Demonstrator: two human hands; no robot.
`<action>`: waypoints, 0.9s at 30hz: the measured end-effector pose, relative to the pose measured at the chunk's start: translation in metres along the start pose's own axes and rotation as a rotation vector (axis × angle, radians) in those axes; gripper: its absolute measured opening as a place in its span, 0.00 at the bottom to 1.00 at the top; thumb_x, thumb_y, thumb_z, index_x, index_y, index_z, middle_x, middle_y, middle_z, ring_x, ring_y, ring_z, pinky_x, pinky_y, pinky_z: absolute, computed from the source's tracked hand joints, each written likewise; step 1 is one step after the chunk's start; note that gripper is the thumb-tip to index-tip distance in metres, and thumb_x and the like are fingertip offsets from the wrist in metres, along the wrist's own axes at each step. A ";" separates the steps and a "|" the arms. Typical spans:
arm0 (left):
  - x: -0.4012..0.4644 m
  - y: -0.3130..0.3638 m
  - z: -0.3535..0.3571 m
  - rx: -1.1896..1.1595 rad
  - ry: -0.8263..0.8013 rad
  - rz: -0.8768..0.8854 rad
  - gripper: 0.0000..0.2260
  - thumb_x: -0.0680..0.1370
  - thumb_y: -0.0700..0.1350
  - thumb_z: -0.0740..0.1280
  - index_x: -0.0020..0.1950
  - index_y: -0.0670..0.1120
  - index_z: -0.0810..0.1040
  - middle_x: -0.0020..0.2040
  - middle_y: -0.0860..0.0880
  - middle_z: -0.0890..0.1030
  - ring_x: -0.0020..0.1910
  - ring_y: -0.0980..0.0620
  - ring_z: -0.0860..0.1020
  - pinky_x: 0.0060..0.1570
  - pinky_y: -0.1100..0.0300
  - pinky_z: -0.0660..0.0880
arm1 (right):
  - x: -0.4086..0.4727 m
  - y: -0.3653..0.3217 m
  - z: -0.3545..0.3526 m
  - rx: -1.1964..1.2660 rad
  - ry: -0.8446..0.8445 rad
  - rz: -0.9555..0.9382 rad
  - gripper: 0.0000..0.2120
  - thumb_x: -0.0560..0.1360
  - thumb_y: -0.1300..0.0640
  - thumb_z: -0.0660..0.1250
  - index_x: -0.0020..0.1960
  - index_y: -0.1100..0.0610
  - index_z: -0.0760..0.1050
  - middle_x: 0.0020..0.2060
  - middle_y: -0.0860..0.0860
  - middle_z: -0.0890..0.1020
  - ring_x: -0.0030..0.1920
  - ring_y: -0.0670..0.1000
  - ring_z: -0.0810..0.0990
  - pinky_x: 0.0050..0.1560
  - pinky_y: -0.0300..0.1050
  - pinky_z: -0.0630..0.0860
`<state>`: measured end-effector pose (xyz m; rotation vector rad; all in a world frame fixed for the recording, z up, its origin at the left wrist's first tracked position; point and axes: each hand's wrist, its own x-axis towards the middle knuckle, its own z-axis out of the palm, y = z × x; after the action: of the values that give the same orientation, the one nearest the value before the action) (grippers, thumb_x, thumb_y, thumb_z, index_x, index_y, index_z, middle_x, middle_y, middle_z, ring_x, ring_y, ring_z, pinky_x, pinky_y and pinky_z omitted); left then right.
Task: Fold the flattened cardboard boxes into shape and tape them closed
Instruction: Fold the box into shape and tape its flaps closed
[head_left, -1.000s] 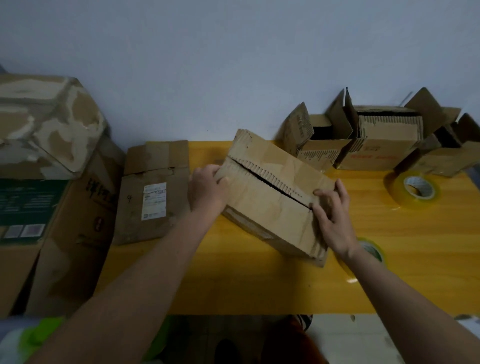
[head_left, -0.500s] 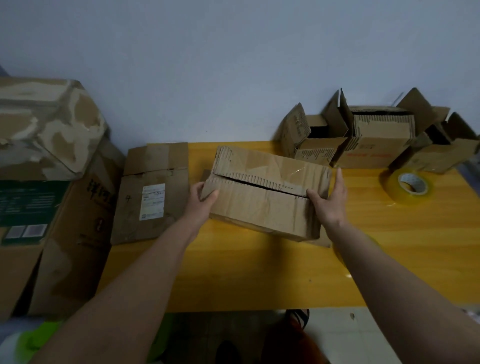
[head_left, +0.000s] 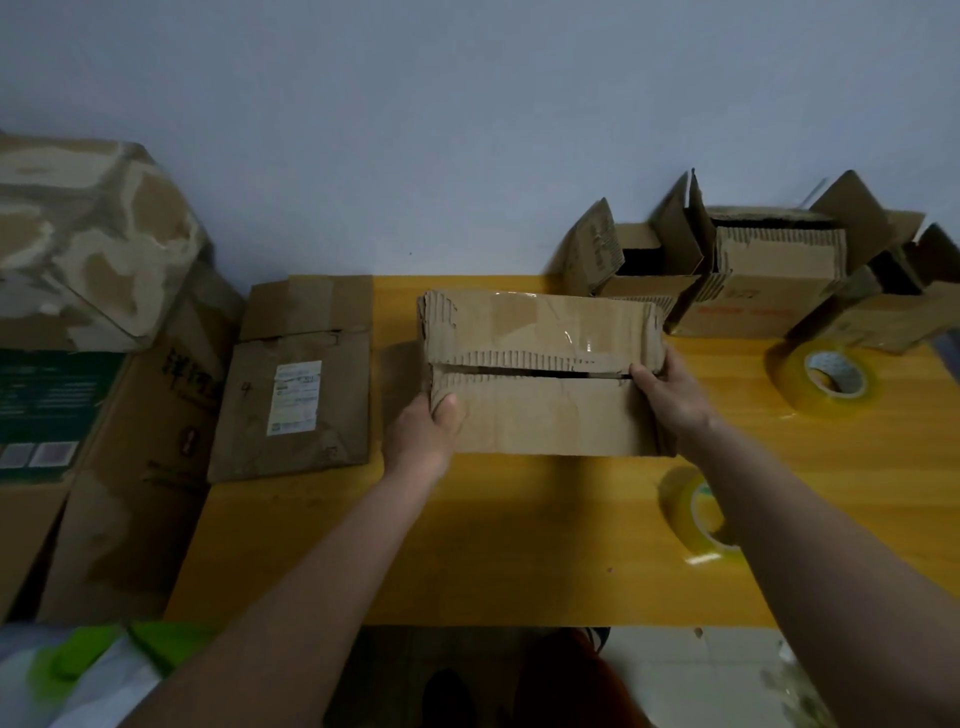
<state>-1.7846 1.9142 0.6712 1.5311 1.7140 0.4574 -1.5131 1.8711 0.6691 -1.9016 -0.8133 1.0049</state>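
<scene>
From the head cam, the box (head_left: 545, 374) sits between your hands on the table (head_left: 519, 519), flaps meeting with a gap along the seam. It's light, worn corrugated stuff with ragged edges, so it'll likely flex; holding it at the ends like you're doing seems right. Left hand (head_left: 426, 431) grips the left end, thumb on top. Right hand (head_left: 670, 389) clasps the right end, though I can't really see its fingers. A tape roll (head_left: 696, 512) lies just under your right forearm
</scene>
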 end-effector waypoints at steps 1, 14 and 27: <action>0.007 0.002 -0.004 -0.033 -0.011 -0.016 0.19 0.83 0.54 0.55 0.67 0.45 0.74 0.62 0.42 0.78 0.60 0.40 0.76 0.60 0.45 0.74 | 0.002 -0.001 0.001 -0.015 -0.010 -0.004 0.26 0.81 0.52 0.60 0.76 0.51 0.55 0.69 0.55 0.69 0.65 0.58 0.70 0.67 0.57 0.68; 0.064 0.019 -0.001 0.385 0.140 0.251 0.36 0.81 0.47 0.59 0.78 0.51 0.35 0.79 0.50 0.36 0.77 0.48 0.37 0.76 0.47 0.42 | 0.022 0.009 0.026 -0.143 0.141 -0.113 0.27 0.82 0.43 0.50 0.76 0.55 0.56 0.73 0.56 0.63 0.73 0.56 0.60 0.72 0.52 0.57; 0.075 0.044 0.015 0.864 -0.024 0.462 0.34 0.75 0.71 0.41 0.79 0.58 0.46 0.80 0.48 0.44 0.78 0.43 0.42 0.73 0.40 0.35 | 0.036 0.007 0.039 -0.193 0.331 -0.088 0.23 0.82 0.46 0.47 0.63 0.60 0.71 0.58 0.57 0.75 0.60 0.59 0.72 0.60 0.51 0.67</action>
<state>-1.7420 1.9917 0.6700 2.5537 1.6066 -0.1265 -1.5285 1.9107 0.6372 -2.1028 -0.8117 0.5518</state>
